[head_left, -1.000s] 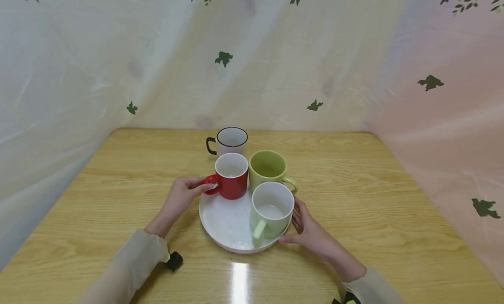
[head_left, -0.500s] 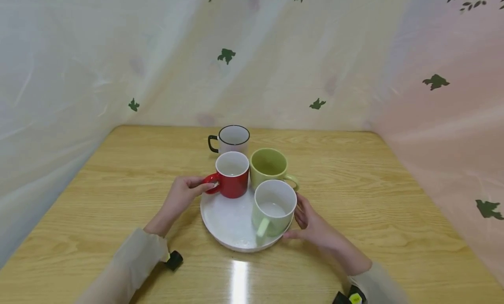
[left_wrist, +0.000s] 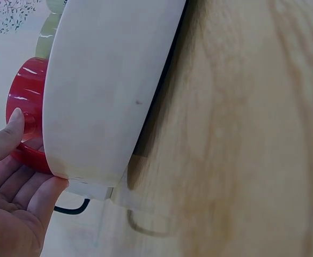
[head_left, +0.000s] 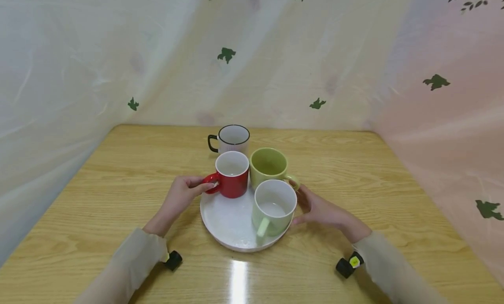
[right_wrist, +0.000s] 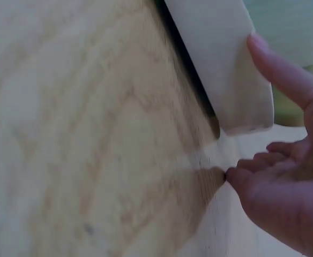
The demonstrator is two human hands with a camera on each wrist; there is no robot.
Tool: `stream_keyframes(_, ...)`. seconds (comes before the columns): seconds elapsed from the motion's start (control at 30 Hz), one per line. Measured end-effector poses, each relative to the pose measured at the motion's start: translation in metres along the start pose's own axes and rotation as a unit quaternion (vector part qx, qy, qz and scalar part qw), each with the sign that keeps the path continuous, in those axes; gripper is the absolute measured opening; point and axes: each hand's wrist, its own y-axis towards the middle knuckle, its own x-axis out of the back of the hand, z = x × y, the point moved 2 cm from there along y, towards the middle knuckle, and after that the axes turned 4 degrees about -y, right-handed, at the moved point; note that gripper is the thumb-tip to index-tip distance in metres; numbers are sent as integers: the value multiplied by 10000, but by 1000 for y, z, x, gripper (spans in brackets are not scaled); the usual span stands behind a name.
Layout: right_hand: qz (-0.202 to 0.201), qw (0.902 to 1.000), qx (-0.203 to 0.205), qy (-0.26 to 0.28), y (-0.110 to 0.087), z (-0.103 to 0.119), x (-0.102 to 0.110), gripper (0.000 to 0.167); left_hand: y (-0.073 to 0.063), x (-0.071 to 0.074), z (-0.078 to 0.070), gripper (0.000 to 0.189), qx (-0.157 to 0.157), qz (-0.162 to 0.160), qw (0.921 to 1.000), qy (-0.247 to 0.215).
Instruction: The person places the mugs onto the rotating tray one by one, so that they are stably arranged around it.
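On a round white tray (head_left: 226, 225) stand a red mug (head_left: 234, 185), a yellow-green mug (head_left: 260, 178) and a pale green mug (head_left: 274, 223). My left hand (head_left: 182, 197) pinches the red mug's handle between thumb and fingers, at the tray's left edge; the left wrist view shows the thumb on the red handle (left_wrist: 29, 126). My right hand (head_left: 323, 211) is at the tray's right side, fingertips by the yellow-green handle and partly hidden behind the pale green mug. In the right wrist view its thumb (right_wrist: 285, 72) lies by the tray's rim, the other fingers loosely bent below.
A white mug with a black rim and black handle (head_left: 213, 144) stands behind the red mug; whether on the tray or table is hidden. The wooden table (head_left: 130, 181) meets a patterned curtain (head_left: 173, 76) at the back and sides. A dark gap shows under the tray.
My right hand has shifted up and away along the tray's right side, from beside the pale green mug towards the yellow-green handle. My left hand and the mugs hold their places.
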Motion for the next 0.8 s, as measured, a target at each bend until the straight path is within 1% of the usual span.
stream_keyframes(0.13,231,9996,134,35,3,-3,4,111,1,0,2,34,12,7,10000,-15)
stream_keyframes(0.3,347,9992,195,-26,5,-6,6,109,2,1,3,35,26,0,10000,-83)
stream_keyframes(0.47,368,9991,197,-35,6,-7,6,107,1,2,4,36,51,-36,9998,-188)
stream_keyframes(0.6,304,9993,231,48,9,-6,4,108,1,2,5,35,69,-95,9996,-253)
stream_keyframes(0.8,270,9988,389,131,9,-4,3,107,1,2,4,36,105,-109,9992,-368)
